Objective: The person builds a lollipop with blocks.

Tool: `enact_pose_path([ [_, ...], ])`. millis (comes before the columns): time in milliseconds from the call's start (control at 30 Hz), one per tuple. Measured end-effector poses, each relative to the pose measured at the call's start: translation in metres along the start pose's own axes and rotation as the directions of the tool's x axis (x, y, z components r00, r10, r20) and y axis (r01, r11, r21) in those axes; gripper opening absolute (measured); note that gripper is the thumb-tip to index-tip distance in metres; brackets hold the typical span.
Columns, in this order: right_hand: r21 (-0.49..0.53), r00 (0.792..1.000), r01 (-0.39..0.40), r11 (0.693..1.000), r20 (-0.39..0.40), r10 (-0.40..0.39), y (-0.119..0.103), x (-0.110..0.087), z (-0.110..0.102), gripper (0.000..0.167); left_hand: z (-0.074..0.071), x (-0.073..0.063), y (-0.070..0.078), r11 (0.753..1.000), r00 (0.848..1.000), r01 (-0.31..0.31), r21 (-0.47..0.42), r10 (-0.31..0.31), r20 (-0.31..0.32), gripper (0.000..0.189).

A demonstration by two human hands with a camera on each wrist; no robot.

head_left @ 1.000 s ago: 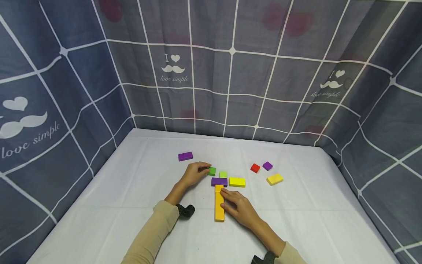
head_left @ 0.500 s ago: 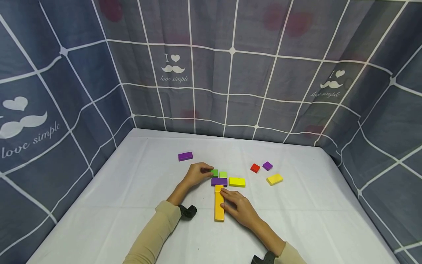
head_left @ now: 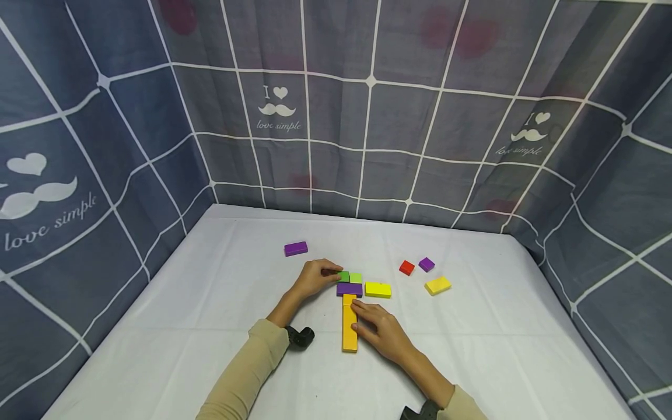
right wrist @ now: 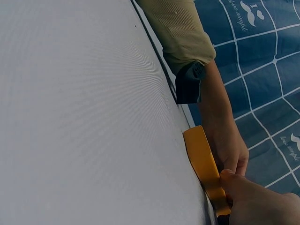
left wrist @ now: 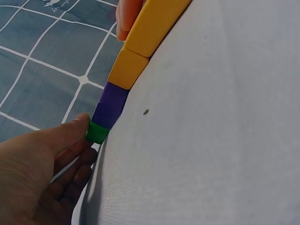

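Observation:
My left hand [head_left: 313,277] pinches a small green block [head_left: 343,276] between thumb and fingers, at the left of a light green block [head_left: 356,278]. Both sit along the far side of a purple block [head_left: 349,290]. Below that, a short orange block [head_left: 349,300] and a long orange block [head_left: 349,331] line up towards me like a stem. My right hand [head_left: 385,332] rests its fingertips against the right side of the orange blocks. In the left wrist view, the thumb lies on the green block [left wrist: 97,133], beside the purple block [left wrist: 110,104].
A yellow block [head_left: 378,290] lies right of the purple one. Farther right are a red block [head_left: 406,268], a small purple block [head_left: 426,264] and another yellow block [head_left: 438,285]. A purple block [head_left: 296,249] lies back left. Grey checked curtains [head_left: 336,116] surround the white table [head_left: 499,350].
My left hand has moved slightly right and nearer with the green block, bringing it beside the light green block and the purple block. The right hand has stayed in place.

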State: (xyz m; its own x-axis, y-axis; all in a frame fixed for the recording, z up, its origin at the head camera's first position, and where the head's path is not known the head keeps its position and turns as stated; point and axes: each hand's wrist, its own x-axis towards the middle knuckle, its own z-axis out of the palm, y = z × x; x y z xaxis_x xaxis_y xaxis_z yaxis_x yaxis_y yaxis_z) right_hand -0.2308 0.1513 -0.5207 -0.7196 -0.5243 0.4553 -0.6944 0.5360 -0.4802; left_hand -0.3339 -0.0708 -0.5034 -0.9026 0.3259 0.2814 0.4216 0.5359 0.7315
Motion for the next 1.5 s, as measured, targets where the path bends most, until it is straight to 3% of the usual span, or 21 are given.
enact_pose_path([
  [600, -0.010, 1.000, -0.011, 1.000, -0.003, 0.011, 0.002, 0.000, -0.002, 0.045, 0.000, 0.003, 0.003, 0.999, 0.999, -0.047, -0.006, 0.048, 0.020, 0.024],
  [967, -0.019, 1.000, -0.005, 1.000, -0.005, 0.005, 0.003, -0.001, -0.003, 0.045, -0.002, 0.004, 0.000, 0.997, 0.997, -0.074, -0.035, 0.074, 0.001, 0.025],
  [1100, -0.015, 1.000, -0.005, 1.000, 0.002, 0.005, 0.003, -0.001, -0.003, 0.045, -0.012, 0.006, -0.003, 0.994, 0.997, -0.037, -0.103, 0.029, -0.078, 0.030],
  [1200, -0.012, 1.000, -0.005, 1.000, 0.001, 0.005, 0.002, -0.001, -0.003, 0.045, -0.026, 0.009, -0.008, 0.988, 0.985, -0.031, -0.154, 0.005, -0.170, 0.033],
  [1400, 0.002, 1.000, 0.006, 1.000, -0.001, -0.006, 0.003, -0.001, 0.001, 0.045, -0.058, 0.007, -0.034, 0.993, 0.928, -0.030, -0.118, -0.017, -0.372, 0.036],
  [1500, -0.002, 1.000, 0.007, 1.000, 0.000, -0.007, 0.002, -0.001, 0.001, 0.045, -0.068, 0.004, -0.047, 0.997, 0.907, -0.002, -0.077, -0.031, -0.420, 0.039],
])
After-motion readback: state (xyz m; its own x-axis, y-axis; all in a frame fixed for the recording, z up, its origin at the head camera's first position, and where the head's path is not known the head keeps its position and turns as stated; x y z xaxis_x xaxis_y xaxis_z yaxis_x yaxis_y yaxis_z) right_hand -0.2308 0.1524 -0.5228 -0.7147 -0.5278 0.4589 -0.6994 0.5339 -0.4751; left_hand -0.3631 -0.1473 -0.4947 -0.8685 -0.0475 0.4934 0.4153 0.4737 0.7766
